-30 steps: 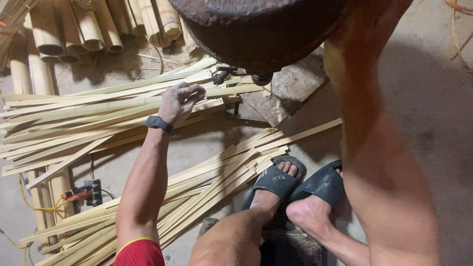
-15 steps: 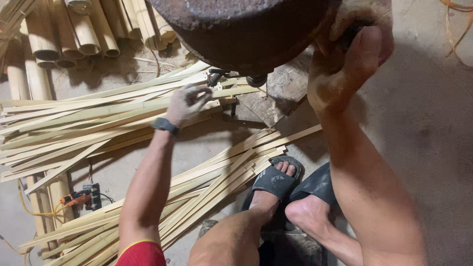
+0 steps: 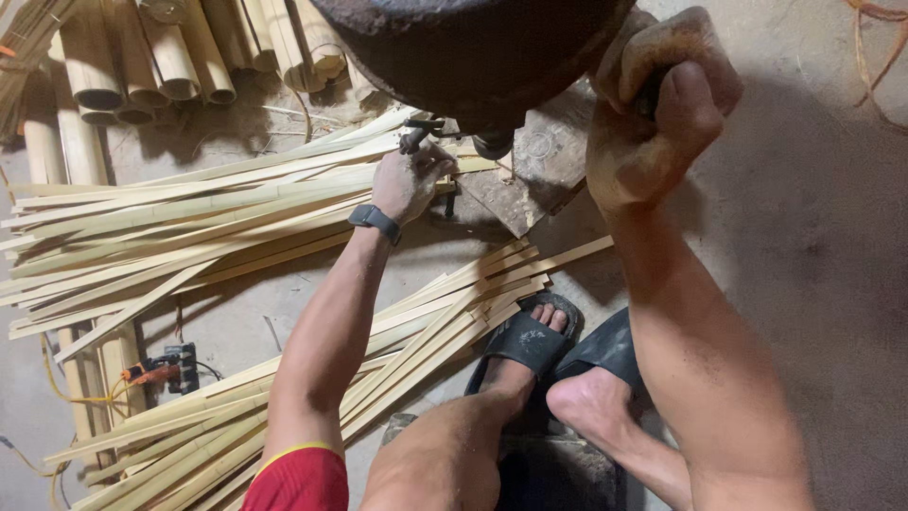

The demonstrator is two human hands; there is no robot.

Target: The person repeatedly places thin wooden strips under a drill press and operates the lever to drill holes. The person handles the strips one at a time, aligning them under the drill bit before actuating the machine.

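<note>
Bamboo strips (image 3: 236, 203): left hand (image 3: 409, 180) pinches one at the machine (image 3: 473, 57); keep it straight, right hand (image 3: 653, 114) clenched on the handle.

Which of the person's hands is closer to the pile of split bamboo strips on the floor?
Left. The left hand rests right on the upper pile of bamboo strips. The right hand is raised off to the side, closed around a dark handle by the big dark drum.
</note>
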